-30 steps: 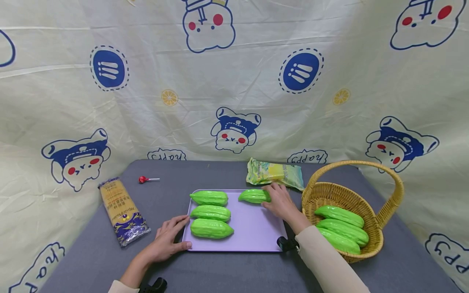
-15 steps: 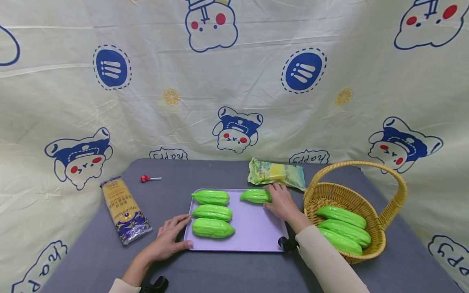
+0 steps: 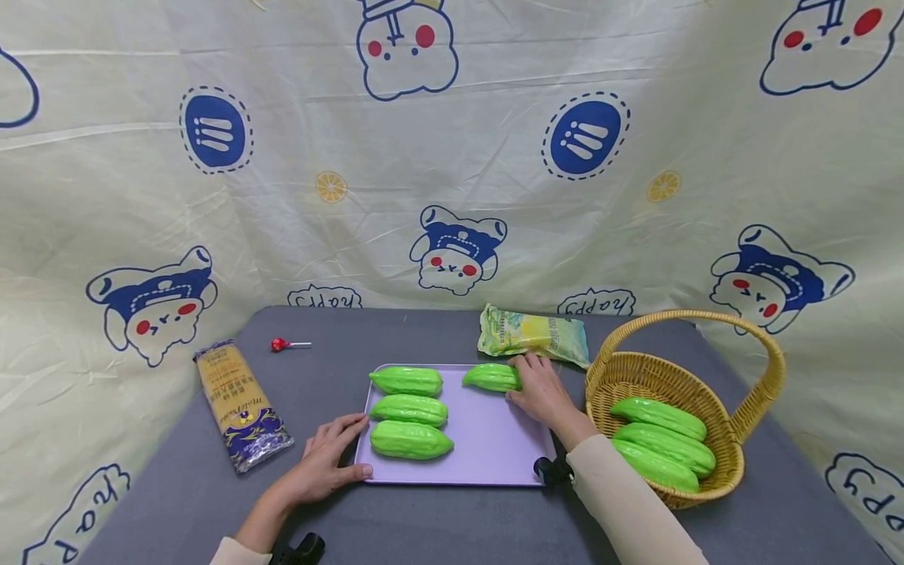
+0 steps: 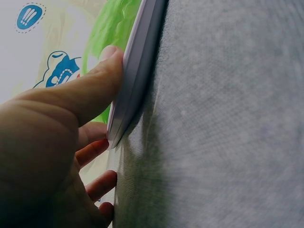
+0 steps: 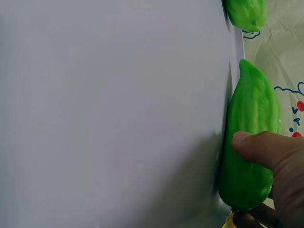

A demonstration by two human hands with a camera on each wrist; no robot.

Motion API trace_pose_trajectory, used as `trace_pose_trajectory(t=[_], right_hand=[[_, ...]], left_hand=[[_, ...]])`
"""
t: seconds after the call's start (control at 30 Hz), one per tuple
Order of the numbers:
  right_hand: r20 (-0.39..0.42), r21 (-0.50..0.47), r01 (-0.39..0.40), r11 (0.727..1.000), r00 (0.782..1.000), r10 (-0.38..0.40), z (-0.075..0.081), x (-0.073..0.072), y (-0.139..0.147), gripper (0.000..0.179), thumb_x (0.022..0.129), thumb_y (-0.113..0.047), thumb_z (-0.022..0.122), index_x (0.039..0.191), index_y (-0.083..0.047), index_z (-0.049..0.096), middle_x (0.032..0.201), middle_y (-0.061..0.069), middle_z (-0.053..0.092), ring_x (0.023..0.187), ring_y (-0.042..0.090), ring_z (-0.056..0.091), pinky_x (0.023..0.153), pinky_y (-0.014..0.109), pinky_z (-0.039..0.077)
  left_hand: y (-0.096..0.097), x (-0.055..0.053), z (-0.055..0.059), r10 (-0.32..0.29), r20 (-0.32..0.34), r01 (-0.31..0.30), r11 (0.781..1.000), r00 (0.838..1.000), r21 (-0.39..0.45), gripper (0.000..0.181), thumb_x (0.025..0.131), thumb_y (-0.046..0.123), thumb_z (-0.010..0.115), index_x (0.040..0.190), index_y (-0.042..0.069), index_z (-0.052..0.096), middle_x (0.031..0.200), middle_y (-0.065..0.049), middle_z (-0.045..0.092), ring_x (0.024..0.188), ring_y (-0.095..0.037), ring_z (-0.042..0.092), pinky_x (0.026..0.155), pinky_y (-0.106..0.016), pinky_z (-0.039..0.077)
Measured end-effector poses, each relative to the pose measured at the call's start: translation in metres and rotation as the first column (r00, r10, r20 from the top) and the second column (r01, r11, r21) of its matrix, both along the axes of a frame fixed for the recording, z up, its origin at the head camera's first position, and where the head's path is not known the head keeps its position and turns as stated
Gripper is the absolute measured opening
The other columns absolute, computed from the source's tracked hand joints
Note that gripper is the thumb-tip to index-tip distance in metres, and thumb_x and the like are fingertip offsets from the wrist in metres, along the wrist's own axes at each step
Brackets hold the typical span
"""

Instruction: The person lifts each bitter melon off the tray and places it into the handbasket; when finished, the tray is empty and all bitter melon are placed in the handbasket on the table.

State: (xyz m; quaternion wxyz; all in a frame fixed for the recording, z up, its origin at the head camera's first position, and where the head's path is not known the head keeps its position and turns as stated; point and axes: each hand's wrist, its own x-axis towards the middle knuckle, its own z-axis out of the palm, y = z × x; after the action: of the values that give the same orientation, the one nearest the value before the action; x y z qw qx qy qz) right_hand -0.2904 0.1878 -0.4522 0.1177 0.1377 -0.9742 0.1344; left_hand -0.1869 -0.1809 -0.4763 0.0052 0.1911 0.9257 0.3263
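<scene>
On a lilac tray (image 3: 494,447), three green bitter melons lie in a column at the left; the nearest bitter melon (image 3: 411,440) points right. My left hand (image 3: 326,463) rests at the tray's left side, thumb against the front edge and a fingertip at the left rim. In the left wrist view its thumb (image 4: 102,78) lies along the tray edge. My right hand (image 3: 547,392) holds another bitter melon (image 5: 251,137) at the tray's back right, with the thumb on top; in the right wrist view the other fingers are partly hidden.
A wicker basket (image 3: 600,384) with three more bitter melons (image 3: 664,446) stands right of the tray. Behind the tray lies a green-yellow packet (image 3: 533,333). A noodle packet (image 3: 242,408) and a red lollipop (image 3: 281,344) lie to the left.
The head view has shifted slightly. Both hands and the bitter melons keep practically the same places; my right wrist has edged a little to the left.
</scene>
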Motion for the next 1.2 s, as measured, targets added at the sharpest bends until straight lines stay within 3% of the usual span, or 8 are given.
trace_pose_trajectory(t=[0.53,1.0,1.2], right_hand=[[-0.007,0.024,-0.034,0.999,0.999,0.034,0.005,0.007,-0.002,0.052,0.079,-0.025,0.075,0.123,-0.003,0.058,0.118,0.015,0.059,0.109,0.034,0.050,0.090,0.047,0.043],[0.005,-0.032,-0.024,0.999,1.000,0.025,0.013,0.019,-0.006,0.052,0.078,-0.025,0.076,0.123,-0.004,0.059,0.116,0.014,0.060,0.107,0.032,0.050,0.087,0.045,0.044],[-0.061,-0.058,-0.068,0.996,0.996,0.065,0.020,0.026,-0.006,0.051,0.076,-0.022,0.078,0.120,-0.003,0.061,0.112,0.014,0.061,0.104,0.032,0.051,0.084,0.044,0.044]], left_hand=[[0.000,0.000,-0.001,0.003,-0.007,-0.003,1.000,1.000,0.002,0.075,0.080,0.042,0.070,0.142,0.009,0.042,0.145,-0.008,0.039,0.125,-0.034,0.034,0.093,-0.053,0.026],[0.000,0.001,-0.001,0.001,0.007,-0.001,1.000,1.000,0.011,0.076,0.080,0.042,0.070,0.142,0.009,0.042,0.146,-0.009,0.038,0.127,-0.035,0.032,0.094,-0.055,0.025],[0.000,0.001,-0.002,-0.001,-0.008,0.001,1.000,1.000,0.011,0.075,0.080,0.042,0.070,0.142,0.009,0.042,0.146,-0.009,0.038,0.126,-0.035,0.033,0.094,-0.055,0.025]])
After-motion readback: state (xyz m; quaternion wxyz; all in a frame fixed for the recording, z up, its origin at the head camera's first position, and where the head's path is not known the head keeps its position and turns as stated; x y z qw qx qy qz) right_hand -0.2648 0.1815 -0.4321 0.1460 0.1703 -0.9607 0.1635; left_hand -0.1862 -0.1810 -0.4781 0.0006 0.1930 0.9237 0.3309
